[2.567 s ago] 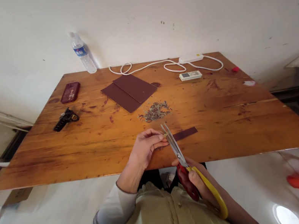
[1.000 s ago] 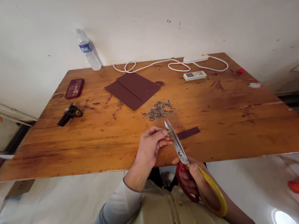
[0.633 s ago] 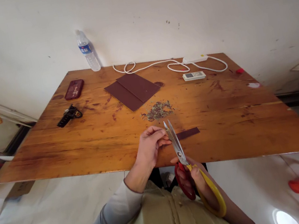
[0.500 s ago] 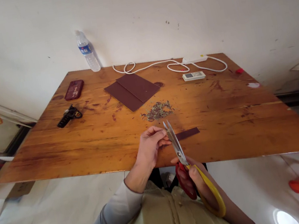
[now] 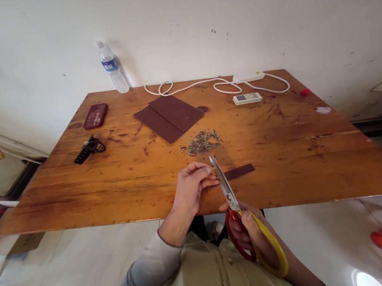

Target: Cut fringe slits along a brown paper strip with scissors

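Note:
My right hand (image 5: 253,230) is wrapped round the scissors (image 5: 229,197), which have one red and one yellow handle; their blades point away from me and are nearly closed. My left hand (image 5: 194,186) pinches a small piece, mostly hidden by the fingers, right beside the blades. A dark maroon strip (image 5: 240,171) lies on the table behind the blades, to their right. Beyond my hands is a pile of thin clippings (image 5: 203,142). Two maroon sheets (image 5: 171,117) overlap farther back.
On the wooden table (image 5: 291,165) stand or lie a bottle (image 5: 114,72), a dark red case (image 5: 95,116), a black clip-like object (image 5: 89,148), a remote (image 5: 247,98) and a white power strip (image 5: 248,77) with its cord. A wall rises behind.
The scissor blades have closed from a wider gap beside my left fingertips. My left hand has hardly moved. The view has shifted slightly.

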Demonstrator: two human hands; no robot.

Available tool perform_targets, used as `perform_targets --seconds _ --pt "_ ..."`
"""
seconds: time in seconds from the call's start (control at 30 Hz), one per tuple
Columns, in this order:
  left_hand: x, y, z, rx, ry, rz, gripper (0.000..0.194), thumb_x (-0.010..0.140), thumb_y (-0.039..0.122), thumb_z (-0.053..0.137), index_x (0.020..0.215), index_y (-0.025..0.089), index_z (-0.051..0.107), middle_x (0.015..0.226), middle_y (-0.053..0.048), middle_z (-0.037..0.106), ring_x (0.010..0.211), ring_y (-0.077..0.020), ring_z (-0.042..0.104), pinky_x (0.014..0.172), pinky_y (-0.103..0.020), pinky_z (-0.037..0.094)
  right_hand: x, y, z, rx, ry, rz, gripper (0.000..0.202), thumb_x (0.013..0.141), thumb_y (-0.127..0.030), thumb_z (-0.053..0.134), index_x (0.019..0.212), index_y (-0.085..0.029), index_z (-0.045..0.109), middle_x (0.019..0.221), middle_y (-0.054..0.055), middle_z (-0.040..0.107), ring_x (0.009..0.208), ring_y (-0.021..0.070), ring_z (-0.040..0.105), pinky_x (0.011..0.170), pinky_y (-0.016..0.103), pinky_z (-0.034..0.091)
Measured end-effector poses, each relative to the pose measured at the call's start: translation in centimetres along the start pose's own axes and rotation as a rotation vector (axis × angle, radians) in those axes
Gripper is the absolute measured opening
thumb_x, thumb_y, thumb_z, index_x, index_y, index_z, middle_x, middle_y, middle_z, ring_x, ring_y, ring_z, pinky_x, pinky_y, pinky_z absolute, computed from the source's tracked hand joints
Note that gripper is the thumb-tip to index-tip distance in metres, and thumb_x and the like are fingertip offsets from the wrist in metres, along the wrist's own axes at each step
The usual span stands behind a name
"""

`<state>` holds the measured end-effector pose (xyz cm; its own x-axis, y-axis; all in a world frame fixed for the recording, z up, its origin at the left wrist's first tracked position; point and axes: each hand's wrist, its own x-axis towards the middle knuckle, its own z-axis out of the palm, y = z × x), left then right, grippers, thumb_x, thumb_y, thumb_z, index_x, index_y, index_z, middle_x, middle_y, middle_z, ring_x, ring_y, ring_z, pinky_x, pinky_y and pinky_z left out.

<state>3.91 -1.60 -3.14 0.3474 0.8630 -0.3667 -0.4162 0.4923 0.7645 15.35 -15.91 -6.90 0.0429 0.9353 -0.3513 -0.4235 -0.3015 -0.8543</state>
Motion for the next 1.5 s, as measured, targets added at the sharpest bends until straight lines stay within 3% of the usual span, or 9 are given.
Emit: perform_targets --seconds 0.17,0.57,0.87,1.17,1.3,1.4,1.5 --pt "-0.1 0.0 0.3 -0.006 0.019 0.024 0.022 0.056 0.023 0.085 0.064 0.014 0.067 0.060 0.001 0.066 0.054 -0.0112 0.064 0.056 -0.024 0.059 -0.1 0.1 -0.2 -0.100 -0.029 -0.128 0.061 0.088 -0.079 0.059 0.107 -0.022 0.068 0.066 -0.007 0.046 0.044 0.0072 0.032 0.039 0.020 0.032" --pt "-0.2 0.0 0.3 -0.005 -0.011 -0.007 0.021 0.054 0.021 0.085 0.064 0.014 0.069 0.058 0.000 0.066 0.054 -0.0114 0.064 0.057 -0.025 0.059 0.1 -0.2 0.1 -0.038 0.037 0.014 0.061 0.081 -0.080 0.068 0.101 -0.022 0.067 0.059 -0.010 0.038 0.042 0.0060 0.026 0.035 0.014 0.025" --pt "-0.4 -0.6 0.9 0.031 0.041 0.062 0.017 0.058 0.023 0.081 0.063 0.015 0.067 0.059 0.003 0.064 0.051 -0.0086 0.060 0.053 -0.021 0.055 -0.5 -0.4 0.0 -0.220 0.047 -0.107 0.063 0.087 -0.080 0.058 0.109 -0.022 0.070 0.061 -0.006 0.047 0.043 0.0094 0.031 0.040 0.023 0.028" --pt "-0.2 -1.2 0.9 0.087 0.055 0.093 0.016 0.058 0.024 0.079 0.062 0.015 0.066 0.057 0.003 0.062 0.052 -0.0091 0.058 0.052 -0.022 0.054 0.3 1.0 -0.6 -0.107 0.067 -0.038 0.059 0.083 -0.076 0.068 0.101 -0.020 0.069 0.053 -0.013 0.032 0.040 0.0062 0.021 0.036 0.018 0.019" --pt "0.4 -1.3 0.6 0.116 0.043 0.076 0.019 0.061 0.027 0.079 0.066 0.017 0.064 0.060 0.002 0.063 0.052 -0.0110 0.059 0.055 -0.025 0.054 0.4 0.5 -0.4 -0.053 0.086 0.012 0.061 0.080 -0.078 0.070 0.101 -0.020 0.068 0.054 -0.012 0.033 0.042 0.0064 0.022 0.035 0.016 0.022" --pt "1.6 -1.0 -0.3 0.308 0.073 0.135 0.019 0.072 0.032 0.072 0.066 0.019 0.060 0.059 0.004 0.058 0.051 -0.0116 0.056 0.056 -0.026 0.049 0.5 0.2 -0.3 0.006 0.099 0.040 0.066 0.077 -0.081 0.070 0.104 -0.021 0.067 0.058 -0.010 0.040 0.043 0.0067 0.028 0.035 0.015 0.029" --pt "2.6 -0.1 -1.5 0.830 0.115 0.309 0.034 0.085 0.029 0.064 0.055 0.020 0.049 0.058 0.002 0.053 0.061 -0.0137 0.055 0.066 -0.027 0.047 0.6 0.3 -0.4 0.082 0.125 0.055 0.067 0.075 -0.081 0.073 0.104 -0.021 0.067 0.062 -0.008 0.046 0.044 0.0065 0.033 0.035 0.014 0.031"
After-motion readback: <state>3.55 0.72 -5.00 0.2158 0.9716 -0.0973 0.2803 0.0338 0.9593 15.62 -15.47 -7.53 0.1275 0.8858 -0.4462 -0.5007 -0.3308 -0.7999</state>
